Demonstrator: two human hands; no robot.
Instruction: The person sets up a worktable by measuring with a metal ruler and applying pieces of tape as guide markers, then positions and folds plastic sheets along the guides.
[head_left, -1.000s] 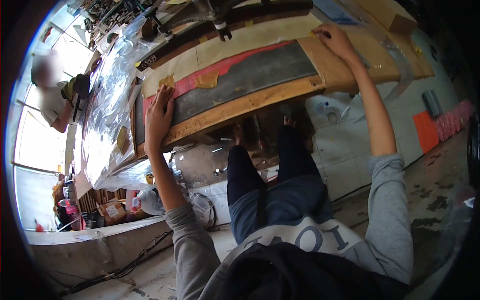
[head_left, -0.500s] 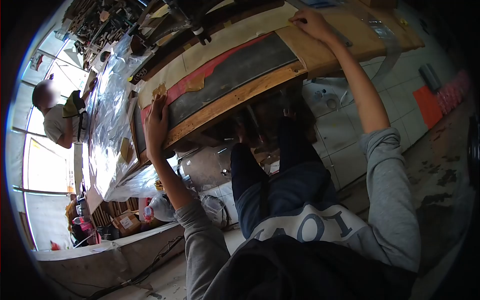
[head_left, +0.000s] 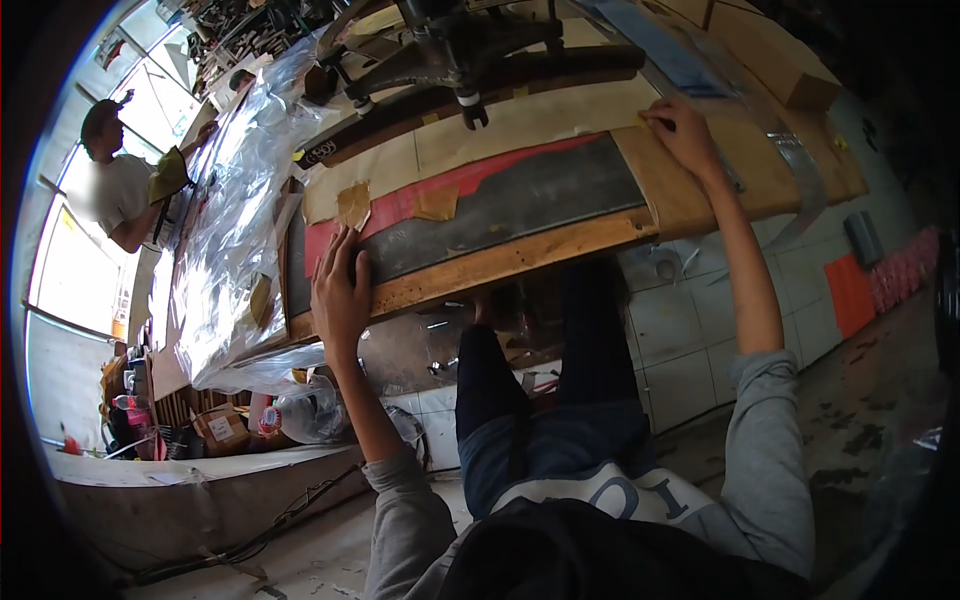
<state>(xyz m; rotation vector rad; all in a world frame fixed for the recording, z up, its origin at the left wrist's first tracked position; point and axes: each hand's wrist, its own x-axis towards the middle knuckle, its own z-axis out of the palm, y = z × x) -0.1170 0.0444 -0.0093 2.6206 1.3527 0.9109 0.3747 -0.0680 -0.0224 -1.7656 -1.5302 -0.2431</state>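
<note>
The sheet lay by the right hand, whose bent fingers' grip I couldn't tell, and just past the left hand, fingers extended on the bench; a person stood beside plastic.

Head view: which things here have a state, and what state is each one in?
Left hand, open, fingers extended.
Right hand, fingers bent, grip unclear.
Dark panel, exposed.
Grey sleeves, pushed up.
Clear plastic sheet, wrinkled.
Plastic bottle, capped.

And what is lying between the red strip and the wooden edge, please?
In the head view, a dark grey surface lies between the red strip and the wooden edge.
</note>
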